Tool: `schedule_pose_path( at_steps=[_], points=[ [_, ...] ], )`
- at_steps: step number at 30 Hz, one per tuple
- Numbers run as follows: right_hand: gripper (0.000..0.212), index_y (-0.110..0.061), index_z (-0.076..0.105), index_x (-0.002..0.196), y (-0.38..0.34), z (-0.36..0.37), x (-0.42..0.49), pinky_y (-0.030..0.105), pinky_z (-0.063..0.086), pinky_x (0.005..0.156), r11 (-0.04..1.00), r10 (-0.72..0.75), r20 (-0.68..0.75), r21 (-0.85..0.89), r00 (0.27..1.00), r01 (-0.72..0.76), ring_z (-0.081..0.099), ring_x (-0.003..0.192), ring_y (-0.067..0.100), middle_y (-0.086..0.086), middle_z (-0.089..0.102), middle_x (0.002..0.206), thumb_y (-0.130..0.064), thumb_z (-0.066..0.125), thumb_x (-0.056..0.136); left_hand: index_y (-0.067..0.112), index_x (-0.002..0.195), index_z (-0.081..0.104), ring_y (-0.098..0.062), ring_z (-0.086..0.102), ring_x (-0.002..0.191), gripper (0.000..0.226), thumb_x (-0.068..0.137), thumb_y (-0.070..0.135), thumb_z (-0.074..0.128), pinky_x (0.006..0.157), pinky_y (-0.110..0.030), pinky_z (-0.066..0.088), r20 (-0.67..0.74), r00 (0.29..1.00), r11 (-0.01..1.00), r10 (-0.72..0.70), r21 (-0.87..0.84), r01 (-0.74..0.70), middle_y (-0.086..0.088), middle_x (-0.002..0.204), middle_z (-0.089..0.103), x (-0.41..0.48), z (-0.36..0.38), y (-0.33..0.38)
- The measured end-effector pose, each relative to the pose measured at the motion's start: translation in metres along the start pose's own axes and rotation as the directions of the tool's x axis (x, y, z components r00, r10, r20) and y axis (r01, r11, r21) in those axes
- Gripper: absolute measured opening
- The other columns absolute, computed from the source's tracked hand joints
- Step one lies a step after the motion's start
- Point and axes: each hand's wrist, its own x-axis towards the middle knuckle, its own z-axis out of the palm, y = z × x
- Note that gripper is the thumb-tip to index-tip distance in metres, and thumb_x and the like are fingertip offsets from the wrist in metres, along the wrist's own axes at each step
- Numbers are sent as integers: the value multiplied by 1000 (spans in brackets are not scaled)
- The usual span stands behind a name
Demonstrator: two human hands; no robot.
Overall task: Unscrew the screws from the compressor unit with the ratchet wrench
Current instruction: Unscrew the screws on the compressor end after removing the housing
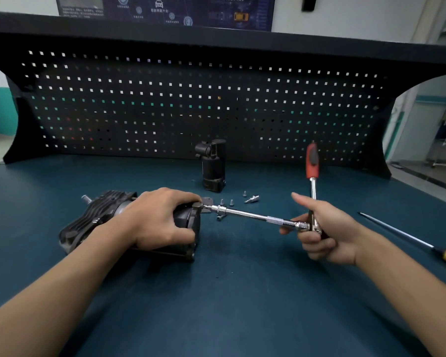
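The left hand (162, 217) is clamped round the compressor unit (106, 215) on the bench (242, 279). The right hand (325, 233) is curled round the head of the ratchet wrench (312, 186), whose extension is set against the unit's end. Several screws (231, 202) already lie removed nearby; at least one is judged left.

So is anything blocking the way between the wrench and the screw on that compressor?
Nothing visible. The long bar on the wrench runs clear from the right hand to the end of the compressor, its tip at the screw beside the left hand. The loose screws lie on the table, off its line.
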Motion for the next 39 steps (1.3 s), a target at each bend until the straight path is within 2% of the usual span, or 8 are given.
schedule_pose_path(
  at_steps=[7, 16, 20, 24, 27, 29, 35, 39],
  points=[
    [39, -4, 74, 82, 2, -1, 3, 15, 17, 33, 968, 92, 92, 225, 991, -110, 19, 27, 5, -7, 27, 38, -41, 72, 69, 49, 105, 55, -8, 59, 82, 45, 61, 54, 62, 76, -37, 52, 13, 1000, 1000, 19, -13, -19, 22, 89, 64, -1, -2, 0],
    [34, -14, 67, 75, 8, -2, 1, 19, 21, 39, 930, -347, -78, -161, 935, 331, 31, 38, 10, 2, 40, 48, -40, 82, 60, 49, 107, 54, -8, 60, 83, 48, 60, 53, 64, 76, -35, 52, 7, 1000, 999, 25, -27, -25, 23, 91, 65, -2, -2, 0],
    [23, -21, 77, 80, 4, -5, -4, 21, 37, 48, 699, -616, -43, -490, 787, 521, 44, 49, 14, 5, 51, 52, -39, 83, 68, 45, 107, 55, -10, 59, 82, 50, 58, 54, 60, 76, -37, 52, 2, 1000, 1000, 15, -17, -15, 20, 90, 66, -2, -2, 0],
    [18, -32, 78, 80, 5, -8, -2, 12, 45, 64, 463, -779, -40, -709, 626, 532, 60, 62, 1, -6, 70, 69, -21, 89, 72, 48, 109, 55, -9, 60, 85, 53, 57, 55, 59, 77, -36, 52, 8, 1000, 1000, 8, -14, -7, 21, 93, 66, -2, -2, -2],
    [16, -25, 78, 90, 4, -8, -3, 7, 41, 68, 88, -893, 120, -899, 433, 430, 60, 71, -2, -19, 63, 68, -19, 86, 77, 51, 111, 54, -8, 60, 87, 55, 56, 55, 59, 77, -36, 52, 11, 1000, 1000, 0, -18, 0, 24, 95, 66, -2, -2, -2],
    [14, -20, 79, 88, 3, -10, -3, 26, 48, 61, -143, -927, 265, -905, 267, 402, 55, 63, 8, -13, 60, 66, -16, 87, 77, 49, 112, 55, -10, 61, 90, 57, 56, 55, 58, 79, -37, 52, 12, 1000, 1000, -2, -15, 2, 23, 97, 67, -2, -1, -2],
    [5, -15, 79, 88, 6, -15, 5, 35, 48, 47, -337, -931, 363, -893, 34, 298, 54, 57, 21, -3, 65, 68, -17, 81, 83, 50, 112, 55, -6, 60, 89, 54, 58, 55, 60, 79, -36, 52, 18, 1000, 1000, 1, -17, -1, 24, 96, 66, -1, -2, 0],
    [7, -17, 79, 86, 7, -17, 9, 33, 48, 48, -341, -930, 364, -899, 37, 274, 54, 56, 18, -5, 63, 66, -17, 84, 81, 50, 111, 54, -6, 60, 88, 53, 59, 55, 61, 79, -36, 52, 17, 1000, 1000, 2, -18, -2, 24, 96, 66, -1, -2, 0]
  ],
)
